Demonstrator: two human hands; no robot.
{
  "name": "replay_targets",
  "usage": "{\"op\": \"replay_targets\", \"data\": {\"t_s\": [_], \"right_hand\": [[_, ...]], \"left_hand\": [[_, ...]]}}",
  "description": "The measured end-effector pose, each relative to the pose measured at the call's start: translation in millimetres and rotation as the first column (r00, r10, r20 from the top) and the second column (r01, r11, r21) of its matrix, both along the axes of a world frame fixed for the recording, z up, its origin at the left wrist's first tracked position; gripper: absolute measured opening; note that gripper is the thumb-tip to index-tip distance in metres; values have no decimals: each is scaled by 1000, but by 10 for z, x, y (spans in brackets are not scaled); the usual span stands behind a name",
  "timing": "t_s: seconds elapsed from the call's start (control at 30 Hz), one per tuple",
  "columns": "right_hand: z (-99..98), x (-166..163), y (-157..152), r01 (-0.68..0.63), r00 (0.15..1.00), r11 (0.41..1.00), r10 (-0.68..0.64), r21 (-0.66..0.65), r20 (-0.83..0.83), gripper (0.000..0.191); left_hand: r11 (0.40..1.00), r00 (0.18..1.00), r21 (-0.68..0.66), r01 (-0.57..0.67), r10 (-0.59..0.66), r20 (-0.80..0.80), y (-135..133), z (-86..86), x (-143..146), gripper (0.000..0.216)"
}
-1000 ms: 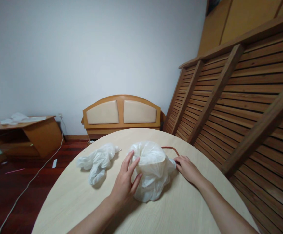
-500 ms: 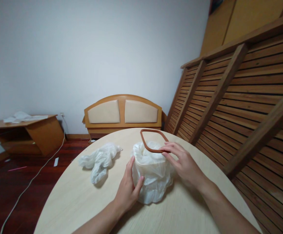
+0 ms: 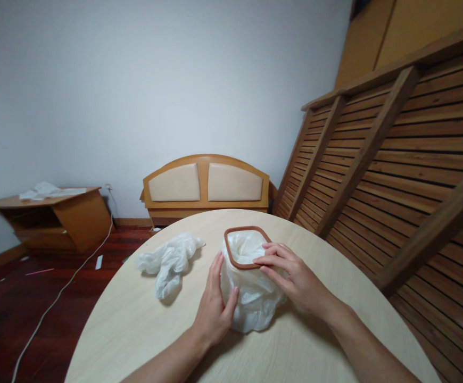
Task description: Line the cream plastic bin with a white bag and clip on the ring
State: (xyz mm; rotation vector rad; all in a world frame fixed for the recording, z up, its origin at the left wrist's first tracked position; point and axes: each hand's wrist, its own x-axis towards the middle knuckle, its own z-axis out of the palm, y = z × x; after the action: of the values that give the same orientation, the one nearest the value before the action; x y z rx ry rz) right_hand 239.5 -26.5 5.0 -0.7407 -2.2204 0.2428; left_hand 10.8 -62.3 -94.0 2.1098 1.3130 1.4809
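Note:
A small bin lined with a white plastic bag (image 3: pixel 255 303) stands upright on the round table in front of me. The bag hangs loosely down over its outside, so most of the bin itself is hidden. On its mouth lies a brown ring (image 3: pixel 232 250), squarish with rounded corners. My left hand (image 3: pixel 214 308) holds the bin's left side, fingers and thumb pressed to the bag. The ring's near right part is pinched by my right hand (image 3: pixel 289 268). A crumpled white plastic bag (image 3: pixel 171 263) lies on the table to the left.
The round pale table (image 3: pixel 135 335) fills the foreground. Behind it stands a headboard (image 3: pixel 203 183) with cream panels. Wooden slats (image 3: pixel 359 175) lean at the right. On the left are a low cabinet (image 3: pixel 82 223) and a cable (image 3: pixel 54 298) on the floor.
The brown ring has come down and toward me onto the bin's mouth, with my right hand on it. My left hand stays at the bin's side. The view has shifted slightly.

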Motion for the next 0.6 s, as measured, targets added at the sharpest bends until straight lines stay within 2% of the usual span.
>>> {"op": "replay_targets", "data": {"t_s": [0.1,0.17,0.27,0.6], "right_hand": [[-32,-3,7,-8,1000,1000,8,4,1,24],[-40,-11,8,-20,1000,1000,20,18,6,25],[-41,-26,7,-38,999,998,37,41,15,27],[-54,-31,0,-13,1000,997,12,83,18,27]], "left_hand": [[995,998,102,-9,14,-53,-3,94,-13,69],[990,995,138,30,-15,-102,-4,149,-19,68],[985,991,153,77,-59,-122,-4,193,-17,67],[985,996,146,88,-82,-47,5,208,-3,62]]}}
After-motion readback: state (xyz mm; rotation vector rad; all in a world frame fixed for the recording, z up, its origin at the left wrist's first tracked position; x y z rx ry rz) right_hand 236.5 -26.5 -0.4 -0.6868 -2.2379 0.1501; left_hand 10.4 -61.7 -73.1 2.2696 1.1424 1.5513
